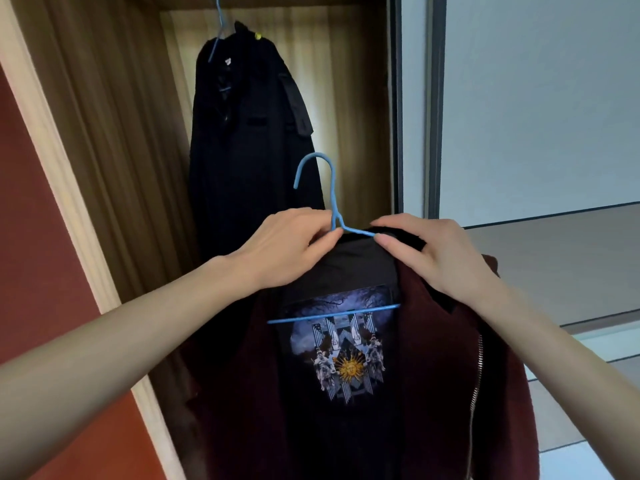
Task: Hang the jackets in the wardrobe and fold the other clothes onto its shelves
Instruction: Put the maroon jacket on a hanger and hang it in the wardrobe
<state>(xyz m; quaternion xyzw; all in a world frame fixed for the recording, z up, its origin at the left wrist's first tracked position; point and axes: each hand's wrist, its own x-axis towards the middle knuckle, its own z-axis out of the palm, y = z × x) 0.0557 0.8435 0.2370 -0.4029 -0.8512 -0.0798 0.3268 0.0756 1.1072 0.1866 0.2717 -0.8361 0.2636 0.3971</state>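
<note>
Head view: a person holds a maroon jacket (436,375) on a blue hanger (334,209) in front of an open wardrobe (114,140). The left hand (287,247) pinches the hanger at the base of its hook, thumb and fingers closed around the wire where the neck meets the shoulder arm. The right hand (433,251) grips the jacket's dark collar just right of the hook, fingers curled over the fabric and the hanger's shoulder beneath. The jacket hangs below both hands, open at the front, its zipper (476,386) running down the right edge. Inside it, a black shirt with a printed graphic (346,355) shows, crossed by the hanger's lower bar. Behind, a black coat (249,143) hangs inside the wardrobe on a second blue hanger (218,29), above and left of the hands.
</note>
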